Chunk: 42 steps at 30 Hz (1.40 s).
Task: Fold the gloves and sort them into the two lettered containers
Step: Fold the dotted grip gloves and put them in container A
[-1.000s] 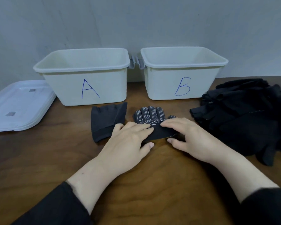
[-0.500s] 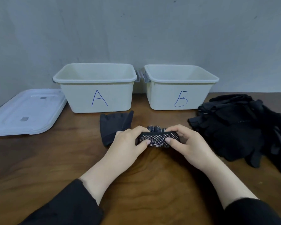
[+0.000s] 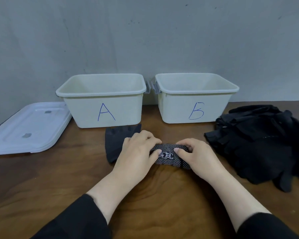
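Note:
A black glove with white dots point(image 3: 169, 156) lies folded into a short band on the wooden table, its white printed label facing up. My left hand point(image 3: 136, 152) grips its left end with curled fingers and thumb. My right hand point(image 3: 195, 155) grips its right end the same way. A plain black fingerless glove point(image 3: 116, 144) lies flat just left of my left hand. Behind stand two cream tubs, container A point(image 3: 102, 109) on the left and container B point(image 3: 195, 107) on the right, with nothing visible inside either.
A heap of black gloves point(image 3: 259, 142) covers the table's right side. A translucent white lid point(image 3: 26, 128) lies at the left. A grey wall rises right behind the tubs.
The dotted glove went from lying flat with its fingers spread to folded over into a compact band. Both hands shifted from pressing it flat to gripping its ends.

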### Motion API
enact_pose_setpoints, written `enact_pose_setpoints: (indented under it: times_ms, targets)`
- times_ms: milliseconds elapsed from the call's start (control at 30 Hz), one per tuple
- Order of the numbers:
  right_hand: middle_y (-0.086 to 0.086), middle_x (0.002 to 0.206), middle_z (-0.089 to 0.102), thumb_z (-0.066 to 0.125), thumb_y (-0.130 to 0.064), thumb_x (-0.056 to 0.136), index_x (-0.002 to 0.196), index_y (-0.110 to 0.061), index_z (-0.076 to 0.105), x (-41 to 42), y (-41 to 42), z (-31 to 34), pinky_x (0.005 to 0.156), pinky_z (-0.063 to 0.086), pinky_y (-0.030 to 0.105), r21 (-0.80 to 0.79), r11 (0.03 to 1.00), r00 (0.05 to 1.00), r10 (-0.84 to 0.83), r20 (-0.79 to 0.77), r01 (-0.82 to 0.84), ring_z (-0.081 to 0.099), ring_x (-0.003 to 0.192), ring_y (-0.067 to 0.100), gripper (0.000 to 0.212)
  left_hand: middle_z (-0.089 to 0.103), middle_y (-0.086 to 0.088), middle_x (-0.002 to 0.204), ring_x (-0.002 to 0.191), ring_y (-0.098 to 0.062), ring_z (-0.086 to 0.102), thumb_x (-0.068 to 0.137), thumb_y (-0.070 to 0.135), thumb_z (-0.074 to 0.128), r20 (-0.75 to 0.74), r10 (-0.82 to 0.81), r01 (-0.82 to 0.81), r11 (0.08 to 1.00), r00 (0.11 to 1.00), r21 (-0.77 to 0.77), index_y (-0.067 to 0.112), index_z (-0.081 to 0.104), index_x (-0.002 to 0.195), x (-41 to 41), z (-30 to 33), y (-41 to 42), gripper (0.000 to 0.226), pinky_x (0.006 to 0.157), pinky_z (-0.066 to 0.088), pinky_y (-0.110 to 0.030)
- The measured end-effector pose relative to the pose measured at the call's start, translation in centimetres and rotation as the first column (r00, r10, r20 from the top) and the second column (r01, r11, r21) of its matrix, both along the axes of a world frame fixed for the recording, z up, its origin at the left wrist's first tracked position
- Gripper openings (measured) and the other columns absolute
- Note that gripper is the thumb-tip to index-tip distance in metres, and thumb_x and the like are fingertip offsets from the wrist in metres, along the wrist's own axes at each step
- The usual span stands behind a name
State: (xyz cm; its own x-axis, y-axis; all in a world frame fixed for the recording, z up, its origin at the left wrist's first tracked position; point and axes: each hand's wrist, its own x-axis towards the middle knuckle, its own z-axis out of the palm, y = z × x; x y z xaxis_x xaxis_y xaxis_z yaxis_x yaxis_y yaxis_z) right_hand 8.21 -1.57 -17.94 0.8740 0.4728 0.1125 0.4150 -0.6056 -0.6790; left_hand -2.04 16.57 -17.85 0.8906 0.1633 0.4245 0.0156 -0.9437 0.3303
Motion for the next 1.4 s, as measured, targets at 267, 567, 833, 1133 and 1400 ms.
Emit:
enact_pose_setpoints:
  times_ms: [267,567,833,1133,1400]
  targets:
    - [-0.012,0.126,0.061,0.068,-0.04,0.094,0.134,-0.025,0.063,1.5,1.5,2.4,0.096,0.04,0.016,-0.2,0.95,0.97,0.229,-0.076,-0.24,0.057,0.11,0.001,0.044,0.055,0.02,0.135,0.125,-0.004,0.042,0.105,0.04,0.036,-0.105,-0.143,0.155,0.981,0.984,0.118,0.039,0.06,0.131,-0.5,-0.8,0.5,0.035,0.104,0.022,-0.031]
    - [-0.008,0.09,0.071,0.076,-0.026,0.085,0.11,-0.023,0.07,4.2,5.8,5.7,0.069,0.044,0.015,-0.46,0.758,0.884,0.356,-0.304,-0.464,0.061,0.078,0.001,0.026,0.059,0.021,0.121,0.12,0.003,0.044,0.1,0.039,0.049,0.024,-0.1,0.102,0.988,0.995,-0.113,0.034,0.057,0.126,-0.9,-0.6,0.7,0.027,0.106,0.025,-0.023]
    - [0.003,0.088,0.079,0.068,-0.003,0.09,0.097,-0.009,0.073,2.2,3.2,6.2,0.069,0.051,0.014,0.192,0.963,0.915,0.245,-0.322,-0.19,0.073,0.079,0.008,0.009,0.066,0.016,0.112,0.101,0.006,0.061,0.093,0.032,0.065,0.121,0.346,-0.036,0.415,0.93,-0.909,0.03,0.063,0.122,-1.2,2.4,0.1,0.029,0.087,0.046,-0.008]
    - [0.015,0.105,0.076,0.069,-0.001,0.089,0.109,-0.006,0.071,-0.1,3.6,7.5,0.095,0.054,0.045,0.515,0.857,0.872,0.274,-0.405,-0.03,0.073,0.099,0.034,0.021,0.074,-0.009,0.112,0.106,-0.024,0.07,0.096,0.016,0.062,0.079,0.004,0.076,-0.319,0.997,-0.945,0.01,0.07,0.117,-1.0,6.0,-0.9,0.023,0.096,0.054,-0.046]
    - [0.018,0.131,0.066,0.058,-0.011,0.097,0.135,-0.011,0.061,-0.6,4.6,9.5,0.107,0.047,0.056,0.617,0.786,0.594,0.515,-0.618,-0.04,0.063,0.123,0.036,0.038,0.074,-0.012,0.11,0.106,-0.024,0.07,0.097,0.012,0.058,0.165,-0.001,0.16,-0.226,0.986,-0.961,0.004,0.071,0.113,-0.5,8.0,1.7,0.022,0.088,0.055,-0.038]
